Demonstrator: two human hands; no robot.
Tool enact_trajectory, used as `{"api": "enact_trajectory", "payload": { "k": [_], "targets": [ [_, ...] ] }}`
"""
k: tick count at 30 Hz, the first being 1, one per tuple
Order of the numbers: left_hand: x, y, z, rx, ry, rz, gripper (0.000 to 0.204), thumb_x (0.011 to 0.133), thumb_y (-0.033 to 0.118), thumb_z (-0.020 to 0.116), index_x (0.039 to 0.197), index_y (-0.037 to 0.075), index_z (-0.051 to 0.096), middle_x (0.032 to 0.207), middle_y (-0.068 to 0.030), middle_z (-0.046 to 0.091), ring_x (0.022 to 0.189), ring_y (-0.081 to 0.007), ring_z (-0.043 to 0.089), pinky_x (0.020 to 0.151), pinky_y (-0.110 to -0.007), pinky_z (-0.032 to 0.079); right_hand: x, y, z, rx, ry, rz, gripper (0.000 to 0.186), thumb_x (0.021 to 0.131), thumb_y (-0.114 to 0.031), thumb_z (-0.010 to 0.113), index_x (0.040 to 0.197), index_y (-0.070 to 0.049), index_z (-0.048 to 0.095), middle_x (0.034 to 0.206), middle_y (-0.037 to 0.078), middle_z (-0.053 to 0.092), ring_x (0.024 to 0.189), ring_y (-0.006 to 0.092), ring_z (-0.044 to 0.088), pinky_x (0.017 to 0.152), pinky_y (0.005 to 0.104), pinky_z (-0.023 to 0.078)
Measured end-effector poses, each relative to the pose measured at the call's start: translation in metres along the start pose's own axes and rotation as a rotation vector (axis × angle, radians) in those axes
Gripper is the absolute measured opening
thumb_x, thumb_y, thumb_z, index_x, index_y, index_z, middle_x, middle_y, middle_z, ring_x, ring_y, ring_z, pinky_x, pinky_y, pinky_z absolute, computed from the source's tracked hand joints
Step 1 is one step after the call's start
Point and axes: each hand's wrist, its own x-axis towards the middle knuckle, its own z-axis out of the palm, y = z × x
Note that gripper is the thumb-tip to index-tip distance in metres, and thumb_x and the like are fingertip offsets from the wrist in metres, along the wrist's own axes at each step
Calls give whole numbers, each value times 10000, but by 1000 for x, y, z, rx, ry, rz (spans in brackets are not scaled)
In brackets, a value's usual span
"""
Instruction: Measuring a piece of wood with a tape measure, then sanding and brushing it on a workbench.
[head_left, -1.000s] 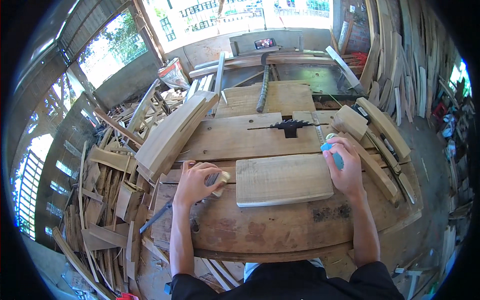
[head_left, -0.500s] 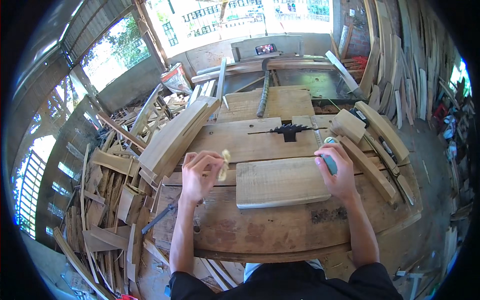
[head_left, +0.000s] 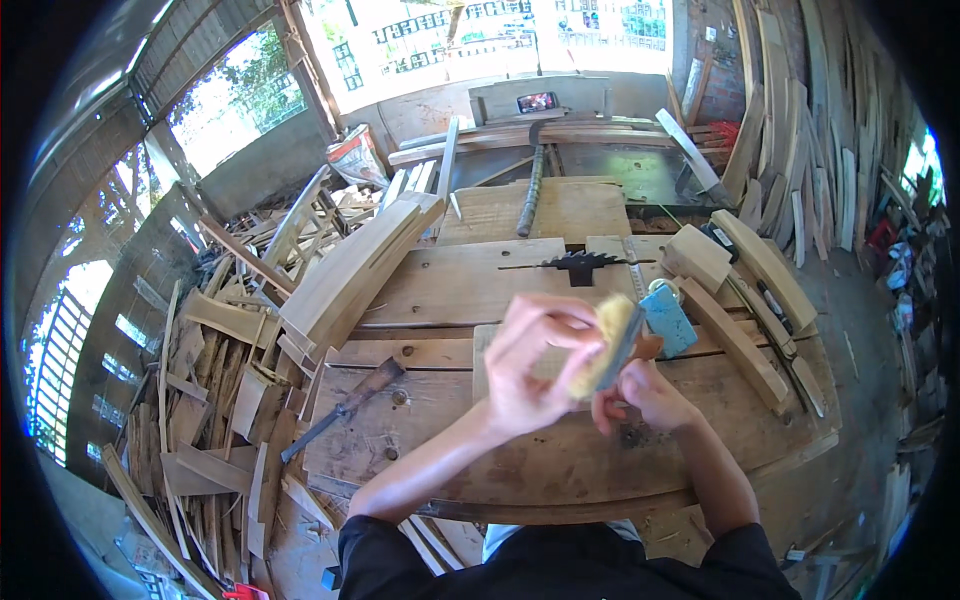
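Note:
My left hand (head_left: 535,365) is raised over the front of the workbench, blurred by motion. Its fingers grip a fuzzy yellow pad with a grey side (head_left: 622,345); its exact kind is unclear. Just to the right, my right hand (head_left: 650,392) is closed, its fingers curled by a small reddish-brown piece (head_left: 648,347). How that piece is held is partly hidden. A light-blue flat block (head_left: 669,322) with a round yellowish part at its top is just beyond my right hand. A pale wooden board (head_left: 481,368) lies mostly behind my left hand and the pad.
A toothed circular saw blade (head_left: 580,261) sticks up through the bench (head_left: 520,470). Wood blocks (head_left: 735,340) lie at the right, and a thick beam (head_left: 360,270) at the left. An old chisel-like tool (head_left: 345,408) rests at the left edge. Scrap wood (head_left: 205,465) covers the floor.
My left hand has swung right to meet my right hand, the pad turning to show a grey side. My right hand has moved down and left, and the light-blue block is now apart from its fingers.

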Motion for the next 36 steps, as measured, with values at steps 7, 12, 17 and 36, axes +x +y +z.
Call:
{"api": "enact_trajectory", "payload": {
  "k": [7,12,17,36],
  "targets": [
    [-33,-39,-39,266,-350,-23,257,840,158,887,1023,77,727,1272,-116,735,1130,-282,692,1073,-467,452,3,-17,-15,19,583,-253,367,1095,-237,615,1391,-25,567,1128,56,673,893,90,656,703,256,524],
    [-47,-76,-106,440,-901,-360,958,761,520,917,1555,170,510,1687,-126,390,1516,-332,436,1243,-529,303,-2,-25,-46,-741,817,-195,213,1038,-141,686,1204,-7,683,883,29,686,720,108,637,633,304,511],
    [-65,-90,-134,383,-964,-531,1405,603,687,947,1711,178,251,1731,-138,284,1589,-420,272,1289,-566,211,12,-20,-42,-1323,788,3,212,1049,-212,625,1124,-14,644,915,192,724,730,369,707,651,478,556],
    [-79,-91,-134,473,-923,-653,1498,520,609,988,1663,17,221,1615,-242,447,1516,-447,388,1284,-533,257,119,17,61,-1060,455,-119,181,1016,-128,592,1125,16,601,956,242,663,767,444,694,677,539,574]
  ]
}}
